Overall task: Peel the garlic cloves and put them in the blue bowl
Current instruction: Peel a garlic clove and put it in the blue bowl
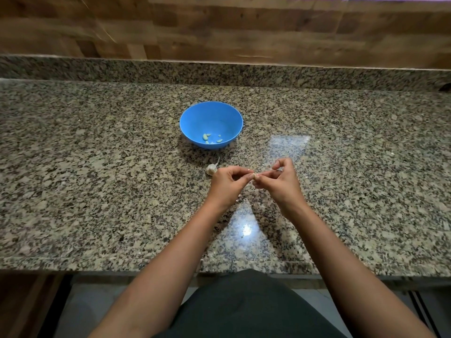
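Granite countertop point(97, 191), centre of frame: left hand point(225, 185) and right hand point(280, 181) met fingertip to fingertip, both pinching one small garlic clove point(255, 176) between curled fingers. Just left of the left hand a garlic bulb point(211, 169) lay on the stone. Above it, at mid-frame, stood the blue bowl point(195, 118), with a few peeled cloves point(207, 136) at its bottom. Wood-block wall point(219, 28) filled the top of the frame.

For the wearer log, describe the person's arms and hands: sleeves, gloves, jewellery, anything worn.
The left forearm and right forearm are bare, no sleeves in view. The left hand and right hand are ungloved; no ring, watch or bracelet shows. The only clothing visible is a dark garment at the torso.
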Tool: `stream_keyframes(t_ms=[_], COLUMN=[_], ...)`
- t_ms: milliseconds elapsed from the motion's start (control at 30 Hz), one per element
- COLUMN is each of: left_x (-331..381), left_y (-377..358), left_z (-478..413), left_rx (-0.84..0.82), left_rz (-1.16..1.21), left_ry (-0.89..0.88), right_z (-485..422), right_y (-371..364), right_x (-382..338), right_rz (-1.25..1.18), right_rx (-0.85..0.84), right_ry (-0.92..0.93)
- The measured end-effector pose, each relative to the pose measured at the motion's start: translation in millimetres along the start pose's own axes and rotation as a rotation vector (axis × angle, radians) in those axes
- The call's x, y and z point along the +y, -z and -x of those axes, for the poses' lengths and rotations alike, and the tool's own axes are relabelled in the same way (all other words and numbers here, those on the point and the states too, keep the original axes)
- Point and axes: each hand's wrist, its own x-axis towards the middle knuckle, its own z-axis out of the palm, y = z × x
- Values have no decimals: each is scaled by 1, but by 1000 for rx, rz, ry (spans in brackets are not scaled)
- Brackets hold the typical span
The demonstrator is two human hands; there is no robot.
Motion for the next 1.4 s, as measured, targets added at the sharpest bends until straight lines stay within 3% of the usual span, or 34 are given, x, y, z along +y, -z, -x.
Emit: stream_keyframes(t_ms=[333,467,900,1067,1400], left_x=[-2,-6,-7,-6,-7], left_y=[3,3,-1,2,19], left_z=[-4,-4,-2,-5,-8], left_rx=[8,47,23,-6,-227], left_rz=[79,96,102,121,247], left_ry=[62,65,32,61,250], right_z=[-2,-3,-3,-5,-6], right_y=[-2,-1,-6,-6,-1], right_x=[4,4,10,11,12], right_rz=[-20,154,443,422,508], right_rx=[-3,-67,11,18,-57], right_ry=[-24,-15,98,96,86])
